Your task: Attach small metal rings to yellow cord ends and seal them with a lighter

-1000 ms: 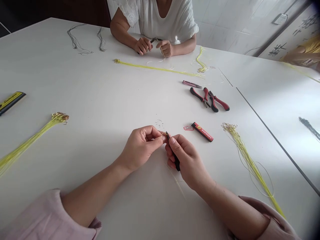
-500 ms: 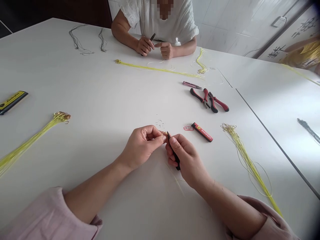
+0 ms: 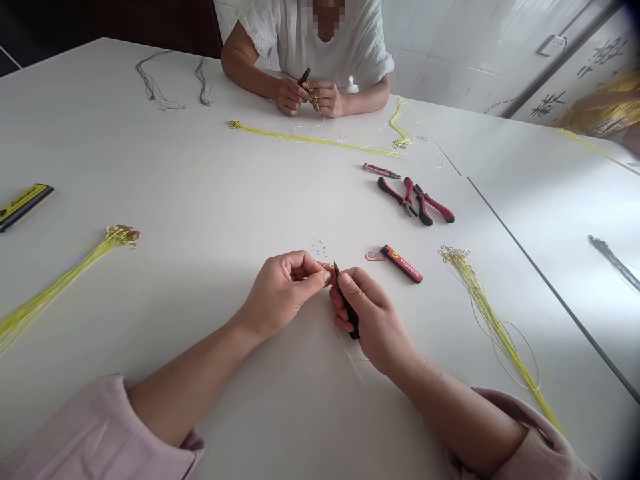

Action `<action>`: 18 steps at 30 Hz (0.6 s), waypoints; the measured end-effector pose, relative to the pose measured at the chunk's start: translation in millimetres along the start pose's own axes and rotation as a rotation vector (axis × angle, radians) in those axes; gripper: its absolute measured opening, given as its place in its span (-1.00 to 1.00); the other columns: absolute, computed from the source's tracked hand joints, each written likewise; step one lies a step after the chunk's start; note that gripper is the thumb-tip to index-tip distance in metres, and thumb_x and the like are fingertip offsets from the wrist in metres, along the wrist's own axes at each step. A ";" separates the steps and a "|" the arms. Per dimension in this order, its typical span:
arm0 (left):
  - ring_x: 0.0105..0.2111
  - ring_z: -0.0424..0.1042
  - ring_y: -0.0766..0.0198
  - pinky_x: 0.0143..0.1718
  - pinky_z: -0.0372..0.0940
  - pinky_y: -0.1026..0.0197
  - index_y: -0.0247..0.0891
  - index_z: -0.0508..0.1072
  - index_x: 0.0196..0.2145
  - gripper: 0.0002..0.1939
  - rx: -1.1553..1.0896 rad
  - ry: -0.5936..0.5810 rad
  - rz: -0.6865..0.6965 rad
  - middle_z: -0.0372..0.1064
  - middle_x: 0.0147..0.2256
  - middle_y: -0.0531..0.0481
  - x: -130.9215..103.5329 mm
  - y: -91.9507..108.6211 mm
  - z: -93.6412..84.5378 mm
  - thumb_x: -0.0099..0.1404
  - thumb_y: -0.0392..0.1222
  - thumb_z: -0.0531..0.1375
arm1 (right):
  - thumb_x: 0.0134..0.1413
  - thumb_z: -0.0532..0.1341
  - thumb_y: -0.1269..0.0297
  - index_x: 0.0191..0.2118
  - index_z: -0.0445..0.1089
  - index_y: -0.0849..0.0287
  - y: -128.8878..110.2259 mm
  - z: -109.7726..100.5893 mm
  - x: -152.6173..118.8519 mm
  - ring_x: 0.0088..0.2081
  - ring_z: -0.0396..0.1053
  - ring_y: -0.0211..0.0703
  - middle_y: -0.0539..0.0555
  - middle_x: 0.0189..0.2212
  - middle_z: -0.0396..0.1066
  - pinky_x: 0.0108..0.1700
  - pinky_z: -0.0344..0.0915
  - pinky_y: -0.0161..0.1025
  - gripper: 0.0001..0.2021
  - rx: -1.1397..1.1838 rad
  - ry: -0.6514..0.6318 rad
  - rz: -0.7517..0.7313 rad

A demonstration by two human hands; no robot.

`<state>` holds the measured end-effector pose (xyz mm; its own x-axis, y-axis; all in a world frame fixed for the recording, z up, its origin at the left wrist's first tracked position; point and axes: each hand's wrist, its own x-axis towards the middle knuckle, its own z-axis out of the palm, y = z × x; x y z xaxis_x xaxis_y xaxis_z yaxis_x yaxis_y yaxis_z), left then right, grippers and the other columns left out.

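My left hand [image 3: 287,290] is closed in a pinch on a thin yellow line [image 3: 327,265], and a small hook at its end is mostly hidden by my fingertips. A dark, slim pair of snips [image 3: 351,313] lies in my closed right hand [image 3: 373,310], its pointed tip up against the line beside my left fingers. Below my hands a loose tail of line hangs down toward the table. To the right, a bundle of yellow lines with hooks [image 3: 480,300] rests on the table; another hook bundle [image 3: 75,273] lies to the left.
Just beyond my right hand lies a red lighter [image 3: 401,265]. Farther back are two pliers [image 3: 417,200] and pink snips [image 3: 381,171]. A yellow-black case [image 3: 25,205] is at far left. Opposite, a co-worker [image 3: 320,60] handles line and a tool. Small dark scraps [image 3: 318,245] dot the table [image 3: 225,200].
My hands stay almost in place, still working at the line's end. Across the table, the co-worker's hands have come closer together, with loops of line now showing between them.
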<state>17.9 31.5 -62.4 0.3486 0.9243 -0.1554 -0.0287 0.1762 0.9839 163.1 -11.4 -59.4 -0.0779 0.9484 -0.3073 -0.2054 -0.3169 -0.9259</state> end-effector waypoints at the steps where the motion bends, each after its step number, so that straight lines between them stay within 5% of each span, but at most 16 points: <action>1: -0.24 0.48 0.21 -0.09 0.34 0.13 -0.28 0.39 -0.47 -0.83 0.000 0.001 0.002 0.48 -0.36 -0.01 0.5 0.0 0.2 0.20 -0.14 0.22 | 0.13 0.16 -0.01 -0.42 0.18 0.16 -0.4 -0.1 -0.3 -0.51 0.02 -0.35 -0.05 -0.50 0.14 -0.54 0.00 -0.35 -0.67 0.008 -0.002 0.006; 18: -0.24 0.48 0.21 -0.10 0.34 0.13 -0.27 0.40 -0.48 -0.84 0.013 0.007 0.007 0.49 -0.37 -0.01 0.2 -0.1 0.1 0.19 -0.15 0.22 | 0.10 0.17 -0.03 -0.40 0.21 0.16 0.8 -1.7 0.3 -0.50 0.02 -0.34 -0.04 -0.49 0.14 -0.54 0.00 -0.36 -0.67 0.013 -0.017 0.013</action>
<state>18.1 31.6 -62.5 0.3419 0.9279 -0.1487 -0.0188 0.1649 0.9861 164.5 -11.3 -60.5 -0.0970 0.9441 -0.3152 -0.2168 -0.3291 -0.9191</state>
